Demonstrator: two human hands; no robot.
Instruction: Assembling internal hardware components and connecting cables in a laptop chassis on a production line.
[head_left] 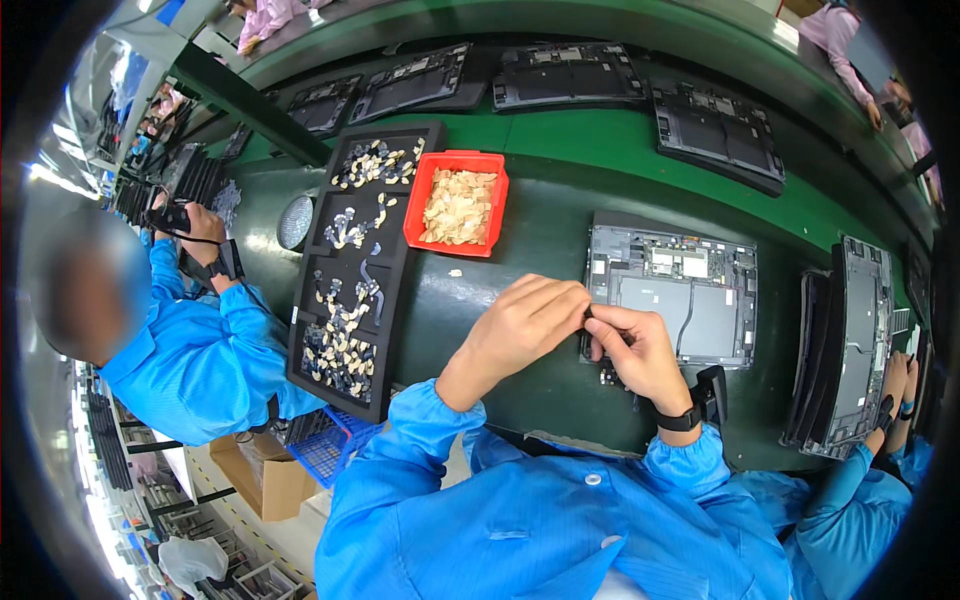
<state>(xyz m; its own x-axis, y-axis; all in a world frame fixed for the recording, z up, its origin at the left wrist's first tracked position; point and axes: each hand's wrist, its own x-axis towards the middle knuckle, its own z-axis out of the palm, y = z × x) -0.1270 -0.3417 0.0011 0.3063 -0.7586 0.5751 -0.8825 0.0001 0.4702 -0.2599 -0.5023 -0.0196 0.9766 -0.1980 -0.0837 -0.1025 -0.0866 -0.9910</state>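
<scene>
My left hand (527, 325) and my right hand (640, 352) meet fingertip to fingertip over the green bench. Both are closed in a pinch around a tiny dark piece (588, 314), mostly hidden by the fingers. Just beyond my right hand lies an open laptop chassis (690, 290) with its circuit board and battery exposed. To the left stands a red bin (410, 225) full of small tan pieces. Beside it is a black compartment tray (395, 300) with small dark flex cables and cream-coloured parts. A few small dark bits (608, 376) lie under my right wrist.
Several laptop chassis (570, 78) line the green belt (600, 130) at the back. Stacked chassis (850, 350) stand at the right. A co-worker (215, 340) in blue works at the left, another person's hand (895, 380) shows at the right. A round metal dish (295, 223) sits left of the tray.
</scene>
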